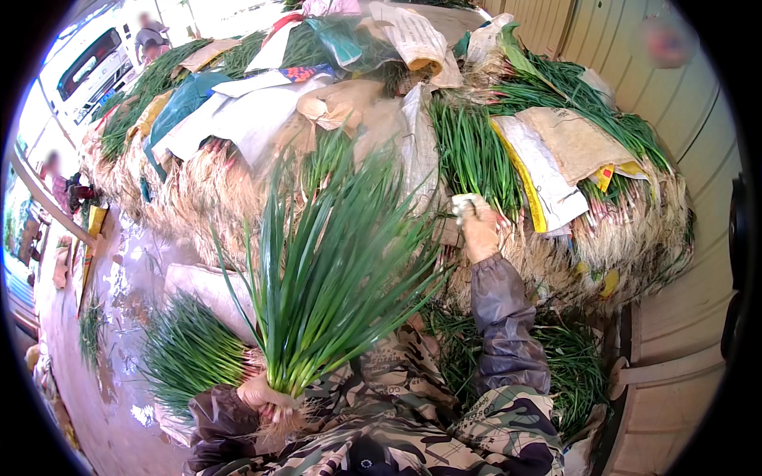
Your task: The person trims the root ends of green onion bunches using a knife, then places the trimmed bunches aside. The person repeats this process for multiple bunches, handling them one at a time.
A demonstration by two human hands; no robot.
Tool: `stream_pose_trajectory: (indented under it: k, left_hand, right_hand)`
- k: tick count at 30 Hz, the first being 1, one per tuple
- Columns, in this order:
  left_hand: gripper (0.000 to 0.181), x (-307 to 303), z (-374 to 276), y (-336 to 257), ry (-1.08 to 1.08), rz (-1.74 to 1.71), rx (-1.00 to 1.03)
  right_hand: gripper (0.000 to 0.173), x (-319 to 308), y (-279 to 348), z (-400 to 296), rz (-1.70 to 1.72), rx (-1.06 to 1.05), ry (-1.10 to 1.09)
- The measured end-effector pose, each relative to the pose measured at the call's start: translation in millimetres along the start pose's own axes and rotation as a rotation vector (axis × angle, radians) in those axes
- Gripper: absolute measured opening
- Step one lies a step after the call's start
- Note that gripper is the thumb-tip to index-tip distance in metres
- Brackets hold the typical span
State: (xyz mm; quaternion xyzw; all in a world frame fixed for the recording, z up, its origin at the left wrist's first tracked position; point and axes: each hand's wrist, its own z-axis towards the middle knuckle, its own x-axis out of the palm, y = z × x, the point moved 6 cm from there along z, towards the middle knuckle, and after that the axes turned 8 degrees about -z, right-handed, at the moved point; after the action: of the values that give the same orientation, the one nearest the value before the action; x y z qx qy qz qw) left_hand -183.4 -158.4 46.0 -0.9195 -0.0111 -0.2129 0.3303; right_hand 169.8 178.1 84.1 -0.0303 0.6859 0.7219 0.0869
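Observation:
My left hand (269, 397), low and left of centre, is closed around the root end of a large bunch of green onions (315, 297), whose leaves fan upward. Just left of it lies another green onion bundle (196, 351) on a pale sack. My right hand (476, 226) is raised at the edge of the heap, with a small whitish thing (467, 203) at its fingers; what it is I cannot tell. Behind that hand stand upright green onions (470, 149), beside a white and yellow woven sack (536, 178).
A big heap of rooted onion bundles (214, 196), partly covered by sacks (238, 119), spans the view ahead. Loose leaves (571, 357) lie low at the right by a corrugated metal wall (673, 119). Wet floor (128, 285) is at the left; people (58, 178) are farther back.

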Motion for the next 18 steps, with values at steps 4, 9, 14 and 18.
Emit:
stream_pose_trajectory:
  k: [4,9,14,18]
  left_hand:
    - [0.037,-0.3,-1.1,-1.4,0.046,0.011,-0.055]
    - [0.031,8.0,-0.1,-4.8,0.139,-0.098,0.066]
    - [0.035,12.2,-4.7,-10.1,0.144,-0.065,0.028]
    - [0.035,9.8,-1.0,-3.6,0.192,-0.079,0.079]
  right_hand:
    - [0.024,41.5,13.9,-5.7,-0.365,-0.537,0.215]
    - [0.037,68.7,6.0,-3.7,-0.577,-0.545,0.396]
    - [0.029,78.8,22.7,-21.8,-0.809,-0.529,0.432]
    - [0.025,86.4,21.3,-31.7,-0.966,-0.773,0.357]
